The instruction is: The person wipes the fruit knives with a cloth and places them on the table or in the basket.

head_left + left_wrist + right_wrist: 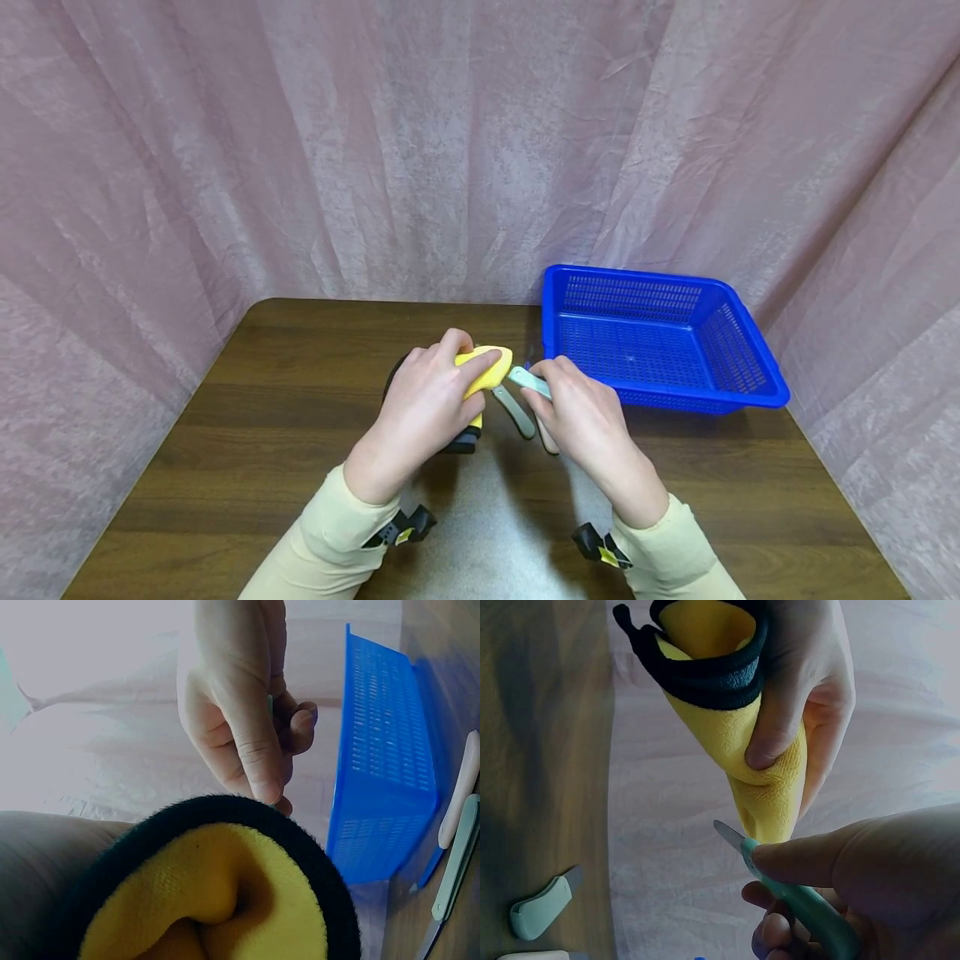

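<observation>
My left hand [423,387] grips a yellow cloth [487,367] with dark edging, bunched into a cone. In the right wrist view the left thumb lies on the yellow cloth [705,731], whose narrow end points down. My right hand [588,412] holds a small knife with a mint-green handle [531,382]. The thumb presses along that handle, and the short blade [729,835] sticks out right beside the cloth's narrow end. Below the hands, a pale green knife [514,413] and a whitish-handled knife [459,791] lie on the table.
A blue perforated plastic basket [663,398] stands at the back right of the brown wooden table [300,375], just beyond my right hand. Pink curtains [420,150] hang behind the table and along both sides.
</observation>
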### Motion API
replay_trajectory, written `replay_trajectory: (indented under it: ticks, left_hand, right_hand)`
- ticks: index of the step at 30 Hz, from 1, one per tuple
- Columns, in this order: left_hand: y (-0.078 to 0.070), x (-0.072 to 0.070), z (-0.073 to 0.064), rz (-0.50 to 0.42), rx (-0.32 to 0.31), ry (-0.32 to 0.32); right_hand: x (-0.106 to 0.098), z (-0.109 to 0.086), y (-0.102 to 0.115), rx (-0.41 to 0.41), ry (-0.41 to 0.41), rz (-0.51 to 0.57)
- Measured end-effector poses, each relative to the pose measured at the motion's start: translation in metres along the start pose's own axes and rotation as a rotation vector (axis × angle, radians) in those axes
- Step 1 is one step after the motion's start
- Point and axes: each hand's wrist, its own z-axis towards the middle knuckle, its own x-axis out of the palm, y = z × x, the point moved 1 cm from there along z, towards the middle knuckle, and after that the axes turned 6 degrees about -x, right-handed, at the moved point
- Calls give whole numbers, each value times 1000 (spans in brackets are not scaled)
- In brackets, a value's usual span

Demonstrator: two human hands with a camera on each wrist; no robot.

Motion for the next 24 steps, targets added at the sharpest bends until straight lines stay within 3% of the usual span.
replay_trajectory:
  ticks: [24]
  left_hand:
    - [1,3,-2,25,10,23]
  right_hand:
    - [-1,-1,3,-11,1,6]
